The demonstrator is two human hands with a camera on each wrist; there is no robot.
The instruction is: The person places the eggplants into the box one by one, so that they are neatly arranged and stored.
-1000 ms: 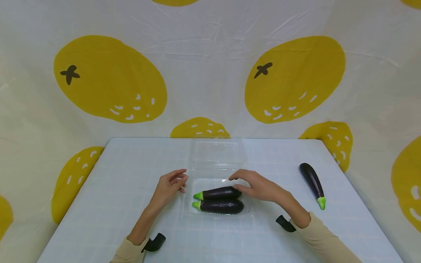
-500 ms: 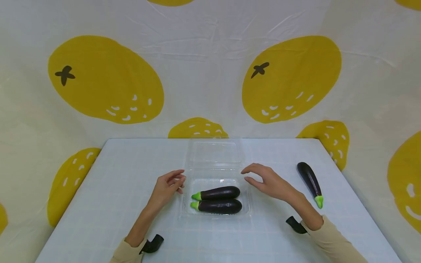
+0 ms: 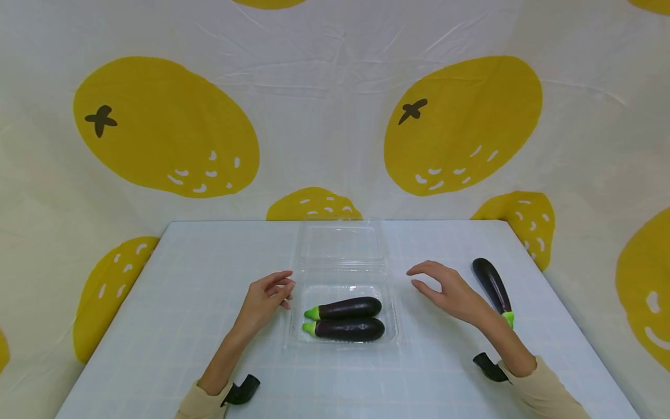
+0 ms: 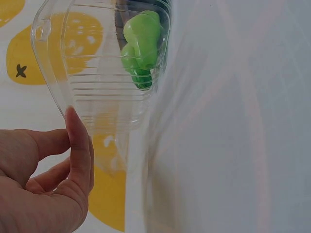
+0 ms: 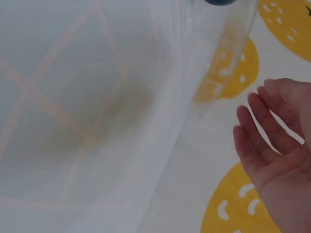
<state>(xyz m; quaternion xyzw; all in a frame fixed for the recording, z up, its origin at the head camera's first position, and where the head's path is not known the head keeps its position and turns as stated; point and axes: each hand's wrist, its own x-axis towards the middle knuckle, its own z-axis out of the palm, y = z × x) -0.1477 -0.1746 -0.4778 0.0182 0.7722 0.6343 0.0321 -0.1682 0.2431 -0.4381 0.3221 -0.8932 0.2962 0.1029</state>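
Two dark purple eggplants with green stem ends lie side by side in the near half of a clear plastic clamshell box, whose lid is folded back. At the box's left side is my left hand, fingers loosely bent, nothing held; in the left wrist view a fingertip overlaps the box's rim, and I cannot tell whether it touches. To the right of the box, my right hand hovers over the table with thumb and fingers apart and holds nothing. A third eggplant lies farther right, its stem end partly covered by the right forearm.
The table has a pale checked cover. Behind it hangs a white cloth with large yellow fruit prints. A black wrist-camera mount sits at each cuff.
My right hand has drawn away from the rear eggplant in the box and moved right, toward the third eggplant. My left hand has stayed at the box's left side.
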